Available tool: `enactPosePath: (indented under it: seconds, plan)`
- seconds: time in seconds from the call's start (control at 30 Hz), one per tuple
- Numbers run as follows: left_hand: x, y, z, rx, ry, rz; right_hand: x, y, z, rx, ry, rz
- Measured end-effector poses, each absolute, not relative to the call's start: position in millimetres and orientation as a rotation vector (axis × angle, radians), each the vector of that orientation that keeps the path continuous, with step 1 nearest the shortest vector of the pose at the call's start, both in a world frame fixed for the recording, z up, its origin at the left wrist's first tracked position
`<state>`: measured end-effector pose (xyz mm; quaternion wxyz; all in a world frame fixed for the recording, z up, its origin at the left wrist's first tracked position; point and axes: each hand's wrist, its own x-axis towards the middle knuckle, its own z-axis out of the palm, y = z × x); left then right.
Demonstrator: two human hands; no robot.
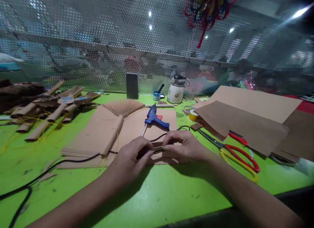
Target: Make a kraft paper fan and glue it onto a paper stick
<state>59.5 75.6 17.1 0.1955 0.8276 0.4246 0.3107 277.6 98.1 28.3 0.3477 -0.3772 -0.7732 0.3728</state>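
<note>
Head view: pleated brown paper pinched between both hands, low over the stack

Obs. Left hand [131,156] and right hand [185,146] each hold an end of the pleated paper [157,144], fingers narrow, thumbs and fingertips closed on it. Paper lies above the front part of the brown sheets [83,136], on the green table [147,202].

Risks (judged). Uneven pinch could let pleats slip or spread out of line; too hard a squeeze could crush the folds. Glue gun [154,118] lies just beyond the fingers; if hot, its nozzle could burn a straying hand. Black cord [73,160] passes under the paper fan's handle [113,136]; a snag could drag fan or gun.

Count. Hands 2; pleated piece held 1; glue gun 1; spread fan on the sheets 1; large scissors [222,145] 1; yellow spool [193,115] 1; white bottle [175,91] 1. Rolled handles [55,113] at left: several, overlapping, exact number unclear. Stacked sheets: cannot tell.
</note>
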Motion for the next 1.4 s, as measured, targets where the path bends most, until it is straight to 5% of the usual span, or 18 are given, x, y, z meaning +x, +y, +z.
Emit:
enactPosePath:
  seconds: [1.4]
  plan:
    - [58.8,75.7,13.2,2.513,1.016,0.926,282.9,98.1,32.3,-0.868,-2.192,0.936]
